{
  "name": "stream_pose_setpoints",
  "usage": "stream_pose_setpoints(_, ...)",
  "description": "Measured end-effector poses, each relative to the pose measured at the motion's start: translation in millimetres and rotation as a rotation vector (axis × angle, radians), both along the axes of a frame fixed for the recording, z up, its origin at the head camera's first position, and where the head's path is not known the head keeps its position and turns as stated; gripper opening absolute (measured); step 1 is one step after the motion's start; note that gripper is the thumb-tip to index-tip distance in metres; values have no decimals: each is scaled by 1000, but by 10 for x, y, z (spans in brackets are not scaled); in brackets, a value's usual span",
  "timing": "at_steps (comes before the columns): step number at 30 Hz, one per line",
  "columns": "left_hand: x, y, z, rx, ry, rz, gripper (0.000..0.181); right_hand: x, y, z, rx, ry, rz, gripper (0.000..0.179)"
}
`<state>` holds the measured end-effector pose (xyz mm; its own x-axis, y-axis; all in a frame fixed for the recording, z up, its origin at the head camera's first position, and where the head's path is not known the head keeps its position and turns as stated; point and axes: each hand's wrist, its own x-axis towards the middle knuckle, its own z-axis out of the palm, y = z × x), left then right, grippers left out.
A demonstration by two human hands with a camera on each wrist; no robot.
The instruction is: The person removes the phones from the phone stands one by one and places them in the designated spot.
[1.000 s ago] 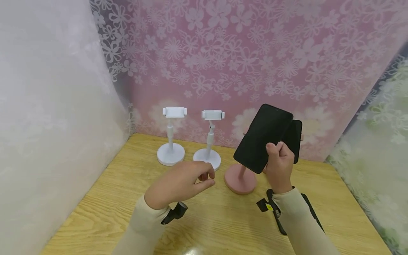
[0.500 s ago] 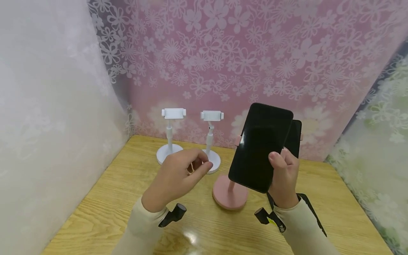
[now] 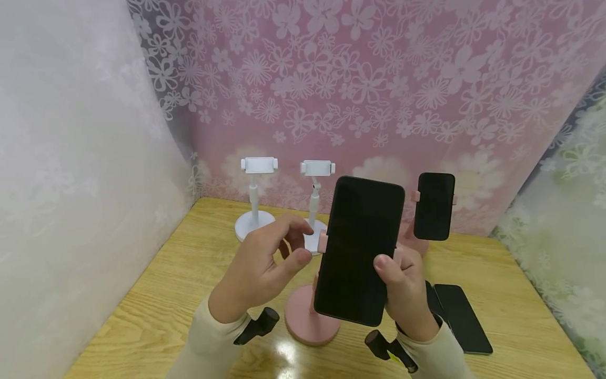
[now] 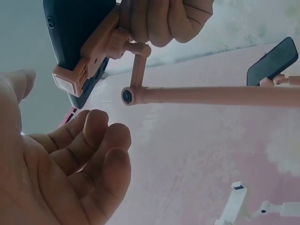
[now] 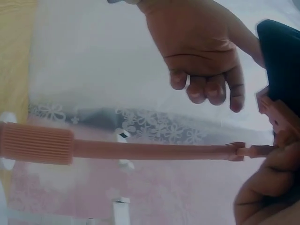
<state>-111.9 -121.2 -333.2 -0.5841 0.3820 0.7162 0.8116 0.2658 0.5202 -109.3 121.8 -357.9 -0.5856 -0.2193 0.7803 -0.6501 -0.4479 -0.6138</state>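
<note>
A black phone (image 3: 355, 231) sits upright, slightly tilted, in the clamp of a pink phone stand (image 3: 312, 323). My right hand (image 3: 408, 295) grips its right edge, thumb on the screen and fingers curled behind. From behind, in the left wrist view, the pink clamp (image 4: 105, 49) spans the phone's back and hooks over one edge. My left hand (image 3: 258, 266) hovers just left of the phone, its fingers loosely bent and holding nothing. The right wrist view shows the stand's pole (image 5: 154, 151) and the left hand (image 5: 199, 56) apart from the clamp.
Two white phone stands (image 3: 254, 226) stand at the back left. Another pink stand holds a smaller black phone (image 3: 434, 206) at the back right. A dark phone (image 3: 464, 318) lies on the wooden table (image 3: 156, 310) near my right wrist, with another dark slab partly hidden beside it.
My right hand has brought the phone and its pink stand left and nearer to me, uncovering the rear phone. My left hand's fingers have parted slightly beside the clamp.
</note>
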Motion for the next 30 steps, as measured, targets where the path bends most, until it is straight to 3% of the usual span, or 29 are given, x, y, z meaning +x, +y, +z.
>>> stream_pose_setpoints(6,67,38,19,34,-76,-99,51,91,78,72,125,-100,-61,47)
stream_pose_setpoints(10,96,52,-8,84,-111,-137,29,132,104,122,218,-98,-64,47)
stream_pose_setpoints(14,86,90,-42,158,-90,-176,23,175,95,167,305,-71,-92,47)
stream_pose_setpoints(21,99,204,-68,180,-116,-222,11,188,104,178,229,-64,-42,46)
stream_pose_setpoints(30,100,264,-87,241,-236,-344,23,131,99,88,179,-133,-57,47)
